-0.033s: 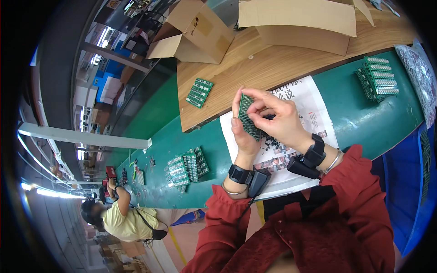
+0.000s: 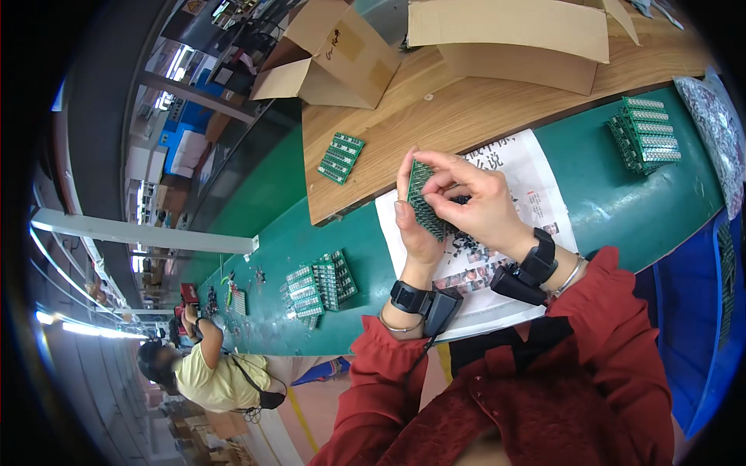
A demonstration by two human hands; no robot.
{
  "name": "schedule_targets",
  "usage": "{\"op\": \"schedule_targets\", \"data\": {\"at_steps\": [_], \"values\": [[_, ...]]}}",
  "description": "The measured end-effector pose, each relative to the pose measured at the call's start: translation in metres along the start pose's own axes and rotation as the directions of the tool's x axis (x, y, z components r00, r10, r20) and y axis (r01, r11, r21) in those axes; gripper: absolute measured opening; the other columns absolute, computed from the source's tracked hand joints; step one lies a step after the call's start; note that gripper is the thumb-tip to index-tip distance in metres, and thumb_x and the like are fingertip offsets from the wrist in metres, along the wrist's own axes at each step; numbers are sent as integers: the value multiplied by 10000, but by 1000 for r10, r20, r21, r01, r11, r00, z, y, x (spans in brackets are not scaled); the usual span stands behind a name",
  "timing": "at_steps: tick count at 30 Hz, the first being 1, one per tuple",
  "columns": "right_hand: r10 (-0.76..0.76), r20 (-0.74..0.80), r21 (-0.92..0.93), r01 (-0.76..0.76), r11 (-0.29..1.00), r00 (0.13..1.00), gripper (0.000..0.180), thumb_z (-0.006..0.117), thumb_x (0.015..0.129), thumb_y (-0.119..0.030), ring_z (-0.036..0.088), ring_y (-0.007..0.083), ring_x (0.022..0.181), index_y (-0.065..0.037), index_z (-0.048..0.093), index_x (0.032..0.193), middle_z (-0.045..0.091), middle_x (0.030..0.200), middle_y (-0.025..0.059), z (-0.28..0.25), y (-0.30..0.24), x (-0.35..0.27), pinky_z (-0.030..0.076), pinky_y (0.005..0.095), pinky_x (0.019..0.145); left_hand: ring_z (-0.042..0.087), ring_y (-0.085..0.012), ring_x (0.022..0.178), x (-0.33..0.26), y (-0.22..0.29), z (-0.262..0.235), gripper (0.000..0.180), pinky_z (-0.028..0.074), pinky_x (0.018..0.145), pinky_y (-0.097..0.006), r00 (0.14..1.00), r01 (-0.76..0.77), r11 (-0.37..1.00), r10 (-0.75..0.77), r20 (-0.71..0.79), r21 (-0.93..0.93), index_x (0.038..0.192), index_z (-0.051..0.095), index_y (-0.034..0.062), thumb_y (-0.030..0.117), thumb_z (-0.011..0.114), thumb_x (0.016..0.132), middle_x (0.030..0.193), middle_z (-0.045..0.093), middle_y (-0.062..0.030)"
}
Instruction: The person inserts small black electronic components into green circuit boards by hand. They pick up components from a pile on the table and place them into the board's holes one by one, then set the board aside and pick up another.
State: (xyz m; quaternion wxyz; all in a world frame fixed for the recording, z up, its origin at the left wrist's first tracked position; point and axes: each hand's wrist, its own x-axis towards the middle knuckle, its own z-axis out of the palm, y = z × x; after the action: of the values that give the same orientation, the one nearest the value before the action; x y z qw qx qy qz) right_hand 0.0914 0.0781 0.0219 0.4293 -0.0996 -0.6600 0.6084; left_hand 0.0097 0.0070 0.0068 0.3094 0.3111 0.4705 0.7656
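Upright in front of me, tilted on edge over a sheet of newspaper (image 2: 544,190), is a green circuit board (image 2: 420,203) covered in rows of small parts. My left hand (image 2: 418,233) grips it along its left edge, thumb low and fingers behind. Against its face, my right hand (image 2: 486,203) is closed with bent fingers, the fingertips pressed together near the middle of the board. Whatever may be in those fingertips is too small or hidden to make out. Loose small black parts (image 2: 465,247) lie on the newspaper beneath my hands.
Circuit board stacks stand on the green mat left (image 2: 326,283) and right (image 2: 646,136). One board (image 2: 340,158) lies on the wooden board (image 2: 435,109), behind which are cardboard boxes (image 2: 513,35). A blue bin (image 2: 688,311) is at right. A person in yellow (image 2: 214,380) works further left.
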Motion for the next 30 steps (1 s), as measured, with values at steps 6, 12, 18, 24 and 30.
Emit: {"op": "schedule_targets", "data": {"at_steps": [6,12,18,24,30], "values": [[-21,10,-9,21,1000,1000,411,631,756,59,647,110,800,-46,599,1152,661,878,60,-1,4,1,540,238,694,531,-263,1041,3,1,-1,988,412,940,-394,999,-10,1000,9,33,24,1396,280,46,776,425,747,1150,516,-166],[-146,-77,-115,137,984,986,394,620,740,45,638,117,717,-52,612,1121,657,821,65,0,2,1,532,244,652,513,-221,1056,6,-3,-9,924,409,936,-363,998,-38,995,34,-46,-89,1406,279,53,731,418,793,1143,508,-108],[15,-17,10,-15,1000,1000,414,615,736,30,638,129,654,-60,605,1140,657,781,76,5,4,-2,532,253,629,517,-231,1054,4,-1,-9,919,419,928,-371,1000,3,992,-5,-11,-127,1403,289,65,746,390,794,1161,511,-122],[8,6,-30,-8,1000,1000,406,607,741,26,635,126,642,-56,604,1139,655,765,75,4,8,-2,529,250,623,506,-237,1084,3,1,-5,915,415,934,-379,1000,7,990,-7,3,-142,1401,292,62,745,385,798,1168,508,-123],[-14,-52,-44,12,999,999,405,601,746,20,633,122,638,-53,600,1145,651,744,76,5,6,-3,529,249,617,490,-231,1115,7,1,-12,907,375,979,-382,995,-23,984,4,-103,-177,1391,316,52,744,371,807,1185,507,-101]]}}
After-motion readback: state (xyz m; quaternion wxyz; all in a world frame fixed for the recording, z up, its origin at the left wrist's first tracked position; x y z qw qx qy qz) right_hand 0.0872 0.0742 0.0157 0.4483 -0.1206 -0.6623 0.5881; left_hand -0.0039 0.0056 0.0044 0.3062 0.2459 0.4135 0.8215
